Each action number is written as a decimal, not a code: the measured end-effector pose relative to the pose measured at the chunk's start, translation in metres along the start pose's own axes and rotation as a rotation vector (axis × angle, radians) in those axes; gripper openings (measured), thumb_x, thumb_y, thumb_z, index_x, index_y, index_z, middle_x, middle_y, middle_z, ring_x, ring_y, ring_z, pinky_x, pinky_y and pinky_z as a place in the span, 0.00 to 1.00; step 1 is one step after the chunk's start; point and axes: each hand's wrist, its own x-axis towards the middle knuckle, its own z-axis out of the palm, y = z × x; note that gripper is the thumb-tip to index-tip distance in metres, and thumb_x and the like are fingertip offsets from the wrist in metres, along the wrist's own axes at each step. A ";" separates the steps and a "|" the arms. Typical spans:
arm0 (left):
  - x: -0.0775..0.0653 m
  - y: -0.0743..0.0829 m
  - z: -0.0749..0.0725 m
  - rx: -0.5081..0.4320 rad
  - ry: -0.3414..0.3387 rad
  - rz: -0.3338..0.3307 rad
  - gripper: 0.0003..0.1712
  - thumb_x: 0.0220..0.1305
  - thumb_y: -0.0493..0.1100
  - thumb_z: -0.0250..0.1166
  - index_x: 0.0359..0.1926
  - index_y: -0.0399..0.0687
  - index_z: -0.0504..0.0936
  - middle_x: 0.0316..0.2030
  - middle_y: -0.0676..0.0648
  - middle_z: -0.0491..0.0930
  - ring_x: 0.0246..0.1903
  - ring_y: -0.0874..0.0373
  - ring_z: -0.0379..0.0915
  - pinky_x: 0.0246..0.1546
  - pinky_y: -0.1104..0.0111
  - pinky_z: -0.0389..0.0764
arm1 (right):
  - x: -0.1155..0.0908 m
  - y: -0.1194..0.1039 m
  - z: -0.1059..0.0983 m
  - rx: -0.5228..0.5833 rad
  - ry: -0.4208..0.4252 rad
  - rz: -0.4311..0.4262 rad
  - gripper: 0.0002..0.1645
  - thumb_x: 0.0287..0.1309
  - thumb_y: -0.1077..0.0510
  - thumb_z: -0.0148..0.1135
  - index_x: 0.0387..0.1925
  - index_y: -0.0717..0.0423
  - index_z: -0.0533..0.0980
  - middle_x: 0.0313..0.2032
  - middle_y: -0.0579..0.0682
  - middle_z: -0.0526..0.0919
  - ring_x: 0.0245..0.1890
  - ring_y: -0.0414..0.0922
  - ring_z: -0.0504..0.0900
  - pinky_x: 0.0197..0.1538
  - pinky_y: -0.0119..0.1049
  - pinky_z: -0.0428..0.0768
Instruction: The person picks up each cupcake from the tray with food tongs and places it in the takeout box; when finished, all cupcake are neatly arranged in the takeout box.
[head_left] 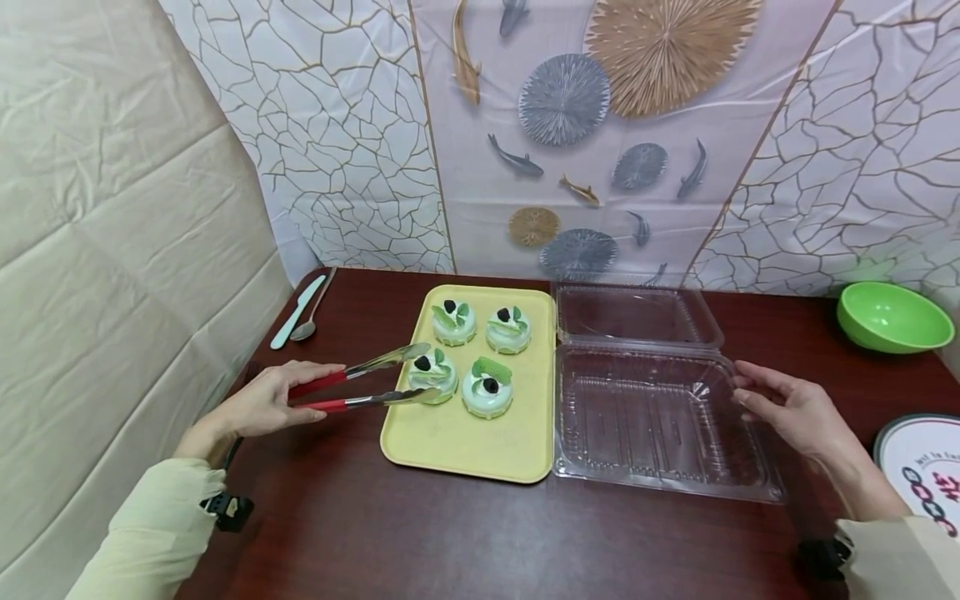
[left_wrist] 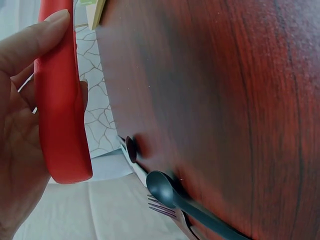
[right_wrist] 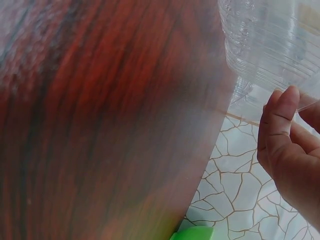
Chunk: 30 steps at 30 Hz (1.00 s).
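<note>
My left hand (head_left: 262, 402) holds a pair of tongs (head_left: 381, 360) by their red handles, thumb on one handle (left_wrist: 62, 110) in the left wrist view. The spread tong arms stand on either side of a small cream-topped cake (head_left: 442, 385) with a dark berry and green garnish. Several such cakes sit on a yellow tray (head_left: 468, 450). To the tray's right lies a clear plastic box (head_left: 645, 478), its hinged lid (head_left: 637, 317) laid back. At the box's right rim, my right hand (head_left: 798, 414) pinches the edge between thumb and fingers, also seen in the right wrist view.
A knife (head_left: 297, 311) and a metal spoon (head_left: 303, 331) lie at the back left. In the left wrist view, a dark spoon (left_wrist: 162, 190) and a fork (left_wrist: 162, 207) show. A green bowl (head_left: 892, 317) stands back right, with a round printed white item (head_left: 918, 446) nearer.
</note>
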 end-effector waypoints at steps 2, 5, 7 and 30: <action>0.001 0.000 -0.001 0.012 0.008 0.018 0.37 0.49 0.37 0.75 0.63 0.45 0.76 0.54 0.44 0.82 0.50 0.54 0.74 0.46 0.65 0.77 | 0.000 0.001 0.000 0.022 0.001 -0.010 0.29 0.64 0.67 0.58 0.67 0.60 0.69 0.36 0.20 0.80 0.31 0.25 0.81 0.32 0.23 0.80; 0.003 0.001 -0.002 0.025 0.010 0.037 0.37 0.49 0.37 0.75 0.62 0.44 0.76 0.54 0.44 0.82 0.51 0.52 0.75 0.47 0.64 0.76 | -0.001 0.002 -0.001 0.054 0.002 -0.026 0.27 0.64 0.68 0.58 0.61 0.44 0.74 0.36 0.21 0.80 0.31 0.25 0.82 0.32 0.23 0.80; 0.003 0.001 -0.002 0.031 0.005 0.046 0.36 0.50 0.37 0.75 0.62 0.44 0.76 0.54 0.43 0.82 0.52 0.50 0.75 0.48 0.63 0.76 | -0.001 0.003 -0.001 0.061 0.002 -0.031 0.27 0.64 0.67 0.58 0.59 0.40 0.75 0.36 0.21 0.80 0.31 0.25 0.82 0.32 0.23 0.80; 0.005 0.006 -0.003 0.077 0.007 0.085 0.35 0.50 0.37 0.75 0.62 0.44 0.77 0.54 0.45 0.82 0.52 0.49 0.75 0.49 0.59 0.76 | 0.001 0.000 0.002 -0.063 0.004 0.003 0.34 0.65 0.66 0.57 0.64 0.84 0.57 0.34 0.17 0.77 0.30 0.24 0.80 0.32 0.23 0.80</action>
